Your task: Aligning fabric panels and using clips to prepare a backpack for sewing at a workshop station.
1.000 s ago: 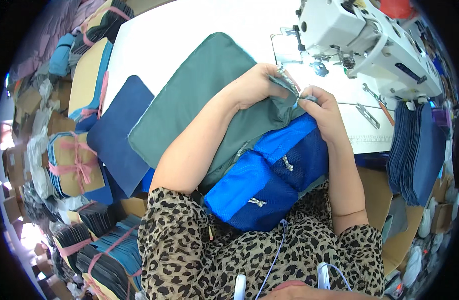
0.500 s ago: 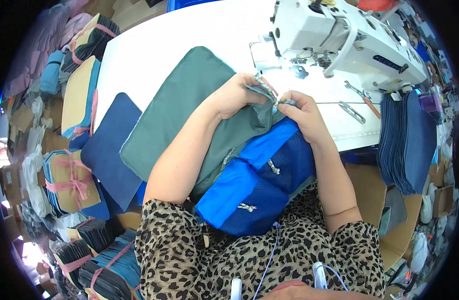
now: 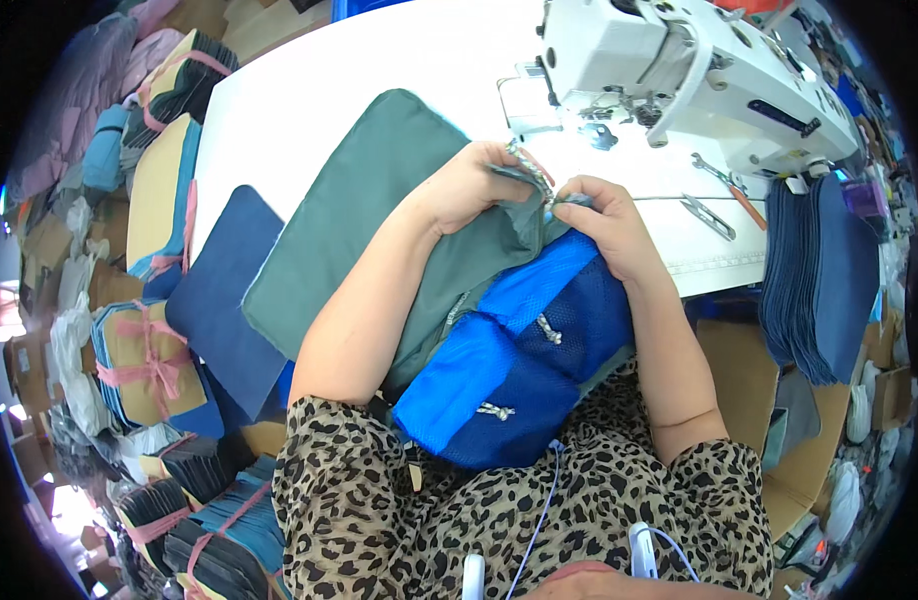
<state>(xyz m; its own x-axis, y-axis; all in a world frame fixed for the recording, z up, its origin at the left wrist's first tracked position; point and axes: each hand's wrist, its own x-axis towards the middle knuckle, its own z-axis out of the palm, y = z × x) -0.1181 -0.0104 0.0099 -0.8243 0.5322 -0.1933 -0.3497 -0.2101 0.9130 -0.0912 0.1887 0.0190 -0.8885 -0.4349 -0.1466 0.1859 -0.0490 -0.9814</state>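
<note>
Green fabric [image 3: 359, 200] spreads over the white table and runs toward my lap. Sewn to its near part is a bright blue piece with two dark blue mesh pockets [image 3: 529, 395], each with a short patterned cord end. My left hand [image 3: 469, 188] is closed on the folded upper edge of the green fabric. Beside it my right hand [image 3: 611, 225] pinches the same edge between thumb and fingers. A patterned cord [image 3: 527, 160] stands up along the edge between both hands. The fingertips partly hide what lies in the fold.
A white sewing machine [image 3: 679, 80] with a lit needle area stands beyond my right hand. Thread snips [image 3: 709, 217] and an orange-handled tool [image 3: 729, 188] lie beside it. Dark blue panels [image 3: 814, 280] hang at the right. Tied fabric bundles [image 3: 149, 365] and a navy panel [image 3: 229, 300] are left.
Both hands keep their grip on the fabric edge with hardly any movement. The whole view has shifted slightly.
</note>
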